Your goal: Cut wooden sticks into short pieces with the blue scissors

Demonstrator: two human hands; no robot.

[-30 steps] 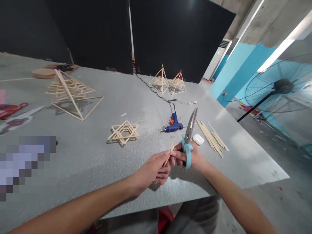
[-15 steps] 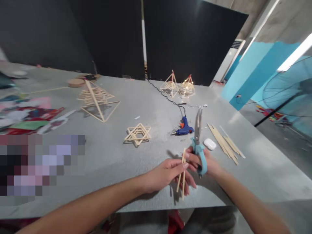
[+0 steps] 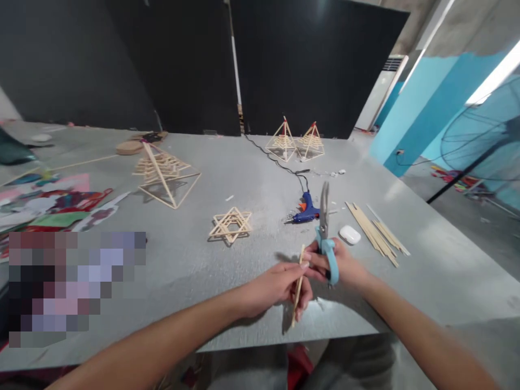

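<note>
Pinched in my left hand point(image 3: 280, 284) are thin wooden sticks point(image 3: 298, 292), lying close together and pointing away from me. My right hand point(image 3: 341, 265) is closed round the light blue handles of a pair of scissors point(image 3: 325, 233), whose metal blades point up and away. Its fingertips also touch the upper part of the sticks. Left of my hands lies a six-pointed star point(image 3: 231, 225) made of wooden sticks. Beyond the scissors rests a blue glue gun point(image 3: 306, 210) with an orange trigger.
More wooden sticks point(image 3: 374, 233) lie on the right beside a white case point(image 3: 350, 235). A stick pyramid point(image 3: 168, 173) stands at left, and two smaller pyramids point(image 3: 284, 142) stand at the back. Coloured paper pieces point(image 3: 60, 206) cover the left side. A black cord point(image 3: 272, 156) trails from the glue gun.
The sticks, spread apart at their lower ends before, now lie together in my left hand. My right hand with the scissors has shifted slightly left. The lights on one back pyramid look dark now.
</note>
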